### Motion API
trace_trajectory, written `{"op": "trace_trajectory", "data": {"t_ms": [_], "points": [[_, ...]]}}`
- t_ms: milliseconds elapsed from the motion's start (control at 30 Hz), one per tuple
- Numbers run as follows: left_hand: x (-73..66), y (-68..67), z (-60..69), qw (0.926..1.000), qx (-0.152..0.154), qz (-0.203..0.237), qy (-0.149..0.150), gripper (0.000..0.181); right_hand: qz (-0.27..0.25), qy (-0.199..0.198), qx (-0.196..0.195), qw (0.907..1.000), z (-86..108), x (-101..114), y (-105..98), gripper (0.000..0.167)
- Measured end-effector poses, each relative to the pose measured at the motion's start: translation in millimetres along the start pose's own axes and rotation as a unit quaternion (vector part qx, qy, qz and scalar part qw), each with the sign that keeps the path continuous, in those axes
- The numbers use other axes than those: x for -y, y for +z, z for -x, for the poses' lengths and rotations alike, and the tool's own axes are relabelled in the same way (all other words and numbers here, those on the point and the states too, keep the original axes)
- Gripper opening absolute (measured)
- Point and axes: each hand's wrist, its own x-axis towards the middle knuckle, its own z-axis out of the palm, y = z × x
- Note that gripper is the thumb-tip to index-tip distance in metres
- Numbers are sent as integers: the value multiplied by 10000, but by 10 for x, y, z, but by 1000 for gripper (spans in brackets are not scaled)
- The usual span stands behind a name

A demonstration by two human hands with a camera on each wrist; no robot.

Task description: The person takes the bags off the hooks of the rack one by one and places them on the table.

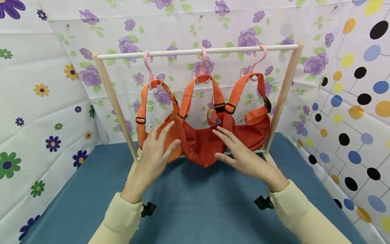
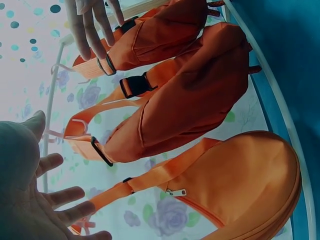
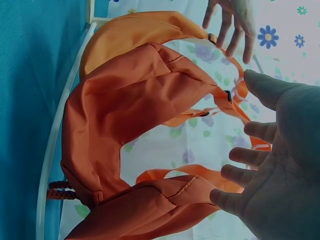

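Note:
Three bags hang side by side by their straps from pink hangers (image 1: 202, 64). The left one is a light orange sling bag (image 2: 245, 185) with a zipper, while the middle bag (image 1: 204, 145) and right bag (image 1: 253, 134) are rust red with bright orange straps and black buckles. My left hand (image 1: 155, 152) hovers before the light orange bag, fingers spread, covering part of it in the head view. My right hand (image 1: 243, 157) is held before the middle and right bags, its fingers extended. Both wrist views show the palms apart from the bags, holding nothing.
The hangers hook over the white rod (image 1: 182, 52) of a rack with wooden side posts (image 1: 117, 108). It stands on a blue-covered table (image 1: 198, 203). Floral cloth (image 1: 189, 20) hangs behind, with a dotted sheet (image 1: 356, 101) on the right.

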Motion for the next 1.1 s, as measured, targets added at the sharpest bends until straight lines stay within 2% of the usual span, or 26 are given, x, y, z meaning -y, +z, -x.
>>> {"op": "trace_trajectory", "data": {"t_ms": [267,533,767,1100], "points": [[6,-45,-59,9994,-321,78,121,59,1,-37,-9,10000,-52,49,-32,77],[30,-72,-108,9986,-408,319,100,55,-99,-76,0,9999,-92,78,-59,75],[35,-106,-153,9964,-695,436,211,51,-333,-186,59,9993,-150,107,-59,74],[41,-147,-247,9945,-858,499,326,47,-232,-224,26,9995,-215,132,-99,73]]}}
